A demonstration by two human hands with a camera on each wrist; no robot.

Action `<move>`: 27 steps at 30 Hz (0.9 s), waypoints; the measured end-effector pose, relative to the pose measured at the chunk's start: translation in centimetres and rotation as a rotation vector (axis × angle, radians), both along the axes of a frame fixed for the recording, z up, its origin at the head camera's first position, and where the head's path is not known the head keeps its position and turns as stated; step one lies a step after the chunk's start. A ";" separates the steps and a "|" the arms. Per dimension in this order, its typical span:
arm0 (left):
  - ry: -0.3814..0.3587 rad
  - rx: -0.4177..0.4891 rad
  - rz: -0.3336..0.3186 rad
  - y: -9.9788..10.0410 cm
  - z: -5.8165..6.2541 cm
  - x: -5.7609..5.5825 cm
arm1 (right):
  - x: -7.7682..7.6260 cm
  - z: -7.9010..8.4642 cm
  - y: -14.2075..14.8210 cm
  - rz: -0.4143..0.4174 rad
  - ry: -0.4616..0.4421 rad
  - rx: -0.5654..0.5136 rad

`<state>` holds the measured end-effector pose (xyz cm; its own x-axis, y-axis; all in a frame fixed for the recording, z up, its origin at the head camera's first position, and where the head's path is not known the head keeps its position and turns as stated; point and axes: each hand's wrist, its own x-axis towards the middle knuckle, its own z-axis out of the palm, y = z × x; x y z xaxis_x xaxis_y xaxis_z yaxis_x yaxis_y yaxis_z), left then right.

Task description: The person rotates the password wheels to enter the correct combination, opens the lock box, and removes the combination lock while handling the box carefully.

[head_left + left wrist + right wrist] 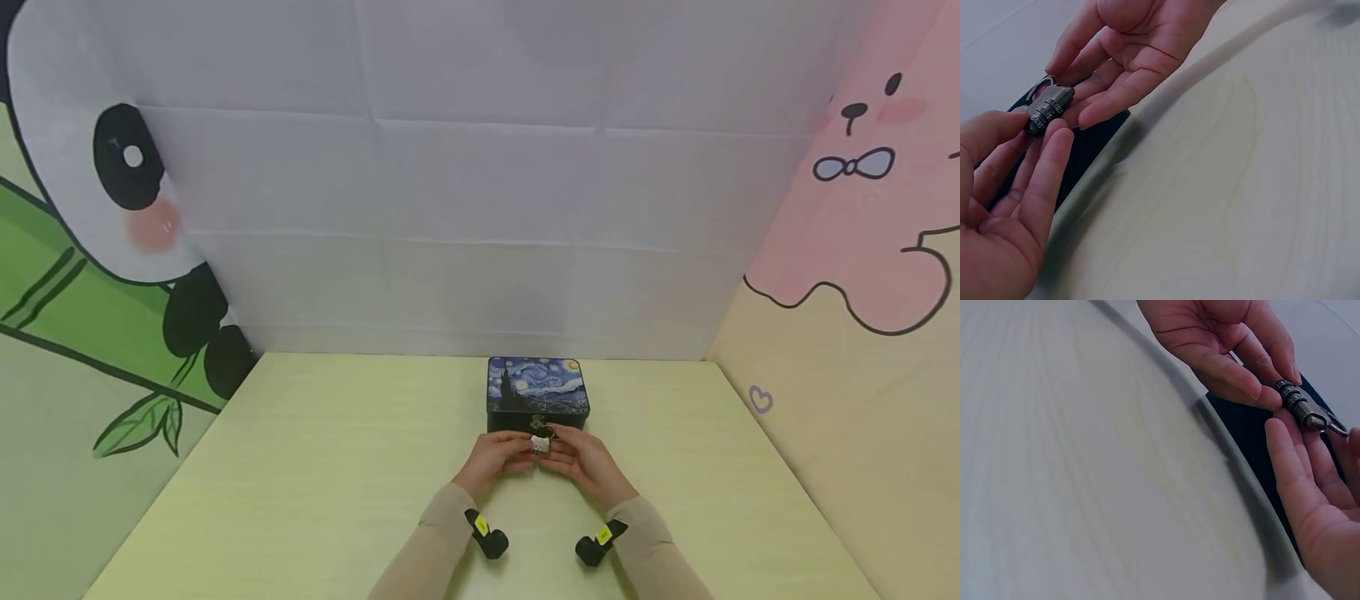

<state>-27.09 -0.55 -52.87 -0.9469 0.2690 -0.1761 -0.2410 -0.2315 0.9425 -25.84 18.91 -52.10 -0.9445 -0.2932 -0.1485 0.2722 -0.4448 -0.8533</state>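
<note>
A small dark metal combination padlock [1049, 109] with number dials is held between both hands, just in front of the box. My left hand [495, 460] pinches its dial end between thumb and fingers. At the other end, my right hand [585, 461] grips the padlock near its curved shackle [1337, 427], other fingers spread beneath. Whether the shackle is locked cannot be told. Behind the hands sits a dark rectangular tin box [537, 387], its lid printed with a swirling blue night sky. A metal clasp [537, 421] shows on its front, the lid down.
The box stands on a pale yellow wood-grain table [315, 450], towards its back edge. A white cloth wall [465, 183] rises behind. Printed panels flank the table, a panda [75, 192] at left and a pink bear [877, 208] at right.
</note>
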 end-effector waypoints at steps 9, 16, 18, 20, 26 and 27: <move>0.015 0.000 -0.057 0.3 -0.5 0.6 | 0.7 -0.1 1.0 0.047 0.022 0.065; 0.017 -0.016 -0.099 0.7 -0.2 1.4 | 1.7 0.3 1.8 0.067 0.041 0.094; 0.013 -0.021 -0.108 0.8 -0.1 1.7 | 2.0 0.4 2.0 0.070 0.039 0.103; 0.026 -0.028 -0.118 1.0 -0.1 2.1 | 2.4 0.5 2.2 0.076 0.042 0.111; 0.027 -0.005 -0.150 1.5 0.3 3.1 | 3.4 0.6 2.9 0.103 0.041 0.128; 0.024 -0.002 -0.157 1.6 0.3 3.2 | 3.6 0.6 3.1 0.108 0.045 0.133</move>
<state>-23.89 1.06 -52.58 -0.8971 0.4137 -0.1549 -0.2519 -0.1910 0.9487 -22.29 22.00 -51.46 -0.9150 -0.3743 -0.1507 0.2723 -0.2972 -0.9152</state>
